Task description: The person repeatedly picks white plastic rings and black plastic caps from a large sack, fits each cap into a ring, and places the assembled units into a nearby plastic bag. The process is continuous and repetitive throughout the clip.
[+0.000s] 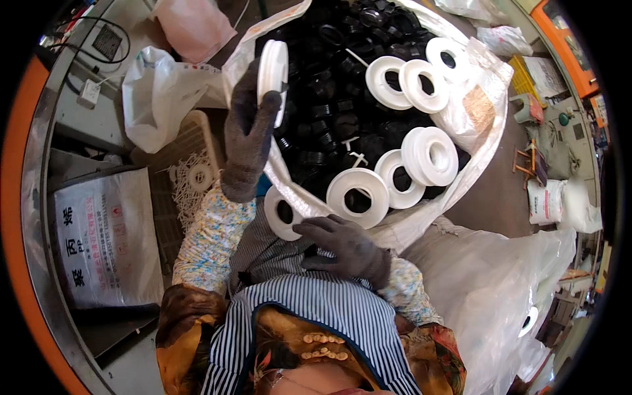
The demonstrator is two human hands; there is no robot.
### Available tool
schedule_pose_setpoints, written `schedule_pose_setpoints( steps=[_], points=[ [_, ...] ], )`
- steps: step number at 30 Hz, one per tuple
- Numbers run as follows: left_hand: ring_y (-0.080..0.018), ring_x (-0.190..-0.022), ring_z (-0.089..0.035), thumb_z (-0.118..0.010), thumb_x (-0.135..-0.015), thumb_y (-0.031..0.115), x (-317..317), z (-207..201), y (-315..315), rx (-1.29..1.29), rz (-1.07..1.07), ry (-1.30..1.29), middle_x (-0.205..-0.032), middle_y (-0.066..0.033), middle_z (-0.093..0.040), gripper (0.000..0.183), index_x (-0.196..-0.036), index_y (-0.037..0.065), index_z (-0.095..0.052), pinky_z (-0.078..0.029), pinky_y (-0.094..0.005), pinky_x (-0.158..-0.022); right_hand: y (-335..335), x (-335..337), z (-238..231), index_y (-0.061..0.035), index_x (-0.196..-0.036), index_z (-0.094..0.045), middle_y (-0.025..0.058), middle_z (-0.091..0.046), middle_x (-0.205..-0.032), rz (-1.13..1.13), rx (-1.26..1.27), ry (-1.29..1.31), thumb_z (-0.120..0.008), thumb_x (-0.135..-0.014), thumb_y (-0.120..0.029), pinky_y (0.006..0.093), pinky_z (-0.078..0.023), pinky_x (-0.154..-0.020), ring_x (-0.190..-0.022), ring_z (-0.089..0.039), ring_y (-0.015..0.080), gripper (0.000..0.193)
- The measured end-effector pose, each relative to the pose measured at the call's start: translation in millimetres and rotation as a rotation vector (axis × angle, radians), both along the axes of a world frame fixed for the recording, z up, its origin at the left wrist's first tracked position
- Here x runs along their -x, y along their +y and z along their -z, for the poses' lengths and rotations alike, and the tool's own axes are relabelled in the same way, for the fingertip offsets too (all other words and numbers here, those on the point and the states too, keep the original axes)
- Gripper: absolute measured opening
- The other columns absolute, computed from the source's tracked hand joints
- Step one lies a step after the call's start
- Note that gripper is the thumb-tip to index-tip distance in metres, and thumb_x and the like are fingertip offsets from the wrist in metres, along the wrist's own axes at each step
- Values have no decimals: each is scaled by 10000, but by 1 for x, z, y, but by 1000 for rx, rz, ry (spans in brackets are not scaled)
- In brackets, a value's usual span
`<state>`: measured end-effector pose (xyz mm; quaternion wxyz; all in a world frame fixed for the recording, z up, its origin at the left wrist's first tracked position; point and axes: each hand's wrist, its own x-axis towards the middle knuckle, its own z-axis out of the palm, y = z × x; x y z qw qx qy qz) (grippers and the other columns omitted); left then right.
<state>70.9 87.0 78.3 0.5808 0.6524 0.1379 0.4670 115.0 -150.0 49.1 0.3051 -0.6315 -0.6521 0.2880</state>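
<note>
My left hand [249, 141], in a dark grey glove, is closed on a white plastic ring [274, 76], held edge-on at the left rim of a large white sack [454, 197]. My right hand [345, 245], gloved too, lies in front of the sack with its fingers stretched out. Its fingertips touch or overlap the edge of another white ring [274, 222] by my lap; whether they grip it cannot be made out. Black plastic parts [329, 85] fill the sack. Several white rings [357, 217] lie on them, with a few small white sprue pieces [359, 158].
On the left are a crate [155, 178] of thin white pieces, a printed white bag [108, 240] and a crumpled white bag [155, 99]. A big translucent plastic bag [487, 283] bulges at the right. Further right are a small wooden stool [530, 164] and filled bags [546, 202].
</note>
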Motion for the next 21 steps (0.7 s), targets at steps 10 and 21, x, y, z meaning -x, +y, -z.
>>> schedule_pose_setpoints(
  steps=[10,21],
  points=[
    [-219,-1235,-527,-515,-1052,220,36,-9,-13,108,25,-49,-1345,-135,-554,444,-1425,-12,-451,-411,-361,-1075,41,35,111,-62,-1230,-630,172,-537,-1322,5,-286,-923,-640,-799,-202,542,-490,-886,-1130,-524,353,453],
    [-319,-1210,-582,-645,-963,111,97,45,27,-422,-244,212,-1348,-202,-560,531,-1430,-19,-427,-481,-426,-1027,50,45,151,-12,-1168,-643,159,-609,-1153,140,-248,-927,-620,-859,-207,488,-481,-908,-1129,-560,334,366]
  ],
)
